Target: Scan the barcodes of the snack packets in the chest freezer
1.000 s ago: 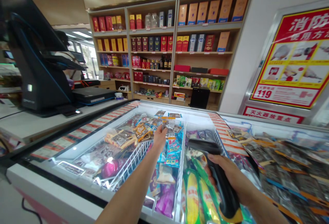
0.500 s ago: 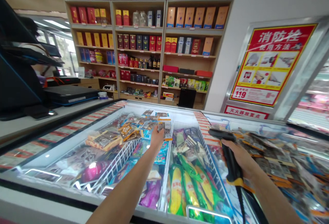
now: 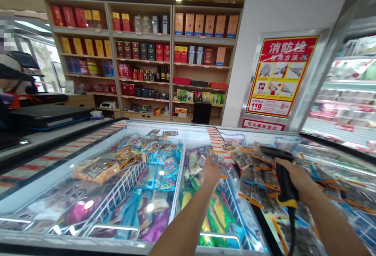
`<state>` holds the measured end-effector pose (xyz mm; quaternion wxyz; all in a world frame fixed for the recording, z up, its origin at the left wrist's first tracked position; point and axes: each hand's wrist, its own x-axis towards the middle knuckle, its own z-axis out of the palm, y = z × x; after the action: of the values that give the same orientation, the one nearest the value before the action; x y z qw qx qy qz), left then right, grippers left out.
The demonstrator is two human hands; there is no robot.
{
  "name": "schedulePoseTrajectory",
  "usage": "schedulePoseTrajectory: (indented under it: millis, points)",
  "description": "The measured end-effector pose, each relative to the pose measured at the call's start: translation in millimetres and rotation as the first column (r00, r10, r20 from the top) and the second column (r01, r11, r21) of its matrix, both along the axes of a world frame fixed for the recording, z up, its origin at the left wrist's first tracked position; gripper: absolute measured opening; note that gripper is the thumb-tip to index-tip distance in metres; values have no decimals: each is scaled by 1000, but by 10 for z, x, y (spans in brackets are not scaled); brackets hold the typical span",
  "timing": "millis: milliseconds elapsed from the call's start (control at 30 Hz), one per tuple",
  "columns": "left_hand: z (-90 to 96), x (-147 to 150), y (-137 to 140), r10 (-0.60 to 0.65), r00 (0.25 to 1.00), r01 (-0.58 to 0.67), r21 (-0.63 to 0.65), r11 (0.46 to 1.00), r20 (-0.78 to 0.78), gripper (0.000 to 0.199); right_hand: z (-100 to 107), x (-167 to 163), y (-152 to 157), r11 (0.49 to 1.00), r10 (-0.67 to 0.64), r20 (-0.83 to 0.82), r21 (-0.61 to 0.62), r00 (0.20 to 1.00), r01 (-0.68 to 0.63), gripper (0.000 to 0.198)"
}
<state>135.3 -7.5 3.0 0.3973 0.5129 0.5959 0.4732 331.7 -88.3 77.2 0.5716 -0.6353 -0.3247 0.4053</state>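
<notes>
Head: scanner (image 3: 286,181) and held packet (image 3: 222,168) well apart

The left grip (image 3: 211,171) has carried its packet (image 3: 222,169) over the corn basket (image 3: 219,235), and the scanner (image 3: 287,185) has swung right.

Bright indoor light leaves white glare spots on the freezer (image 3: 190,131), to the left of the grip of the left hand (image 3: 211,169), while lit shelves (image 3: 349,99) well right of that grip look blurred and stretched
</notes>
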Motion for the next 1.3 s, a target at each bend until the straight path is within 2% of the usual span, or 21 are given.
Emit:
schedulePoseTrajectory:
  millis: [100,200,367,500,700,833,967,1133,1233,1300]
  points:
    - [34,206,-73,-64,975,65,-2,998,-213,50,-12,175,-39,999,-33,-19,0,999,33,16]
    - [33,403,-145,-47,917,82,72,994,-396,54,-23,269,-79,998,-63,-25,-15,998,62,16]
    - [-38,526,-182,-76,835,153,98,983,-544,54,-43,265,-116,996,-76,-22,-54,997,75,15]
    - [-34,154,-24,2,784,146,187,971,-621,51,-52,77,-58,995,-45,-16,-87,999,43,18]
    - [30,-909,325,261,616,-72,277,958,-743,48,-83,-497,183,993,121,-58,-7,991,-122,16]
    - [-34,-1434,473,246,532,-87,237,968,-810,46,-140,-890,374,977,213,-66,-9,975,-214,18]
    - [-91,-1622,490,182,493,-8,204,979,-851,40,-177,-1183,499,959,278,-59,-31,959,-280,21]
    - [26,-1632,312,170,437,96,233,968,-883,26,-162,-1403,557,943,331,-3,-29,944,-331,21]
    - [97,-1696,177,153,470,104,227,968,-869,27,-166,-1459,558,938,346,11,-22,938,-346,19]
    - [98,-1764,109,186,512,51,246,968,-838,27,-184,-1474,545,935,355,24,-23,935,-354,19]
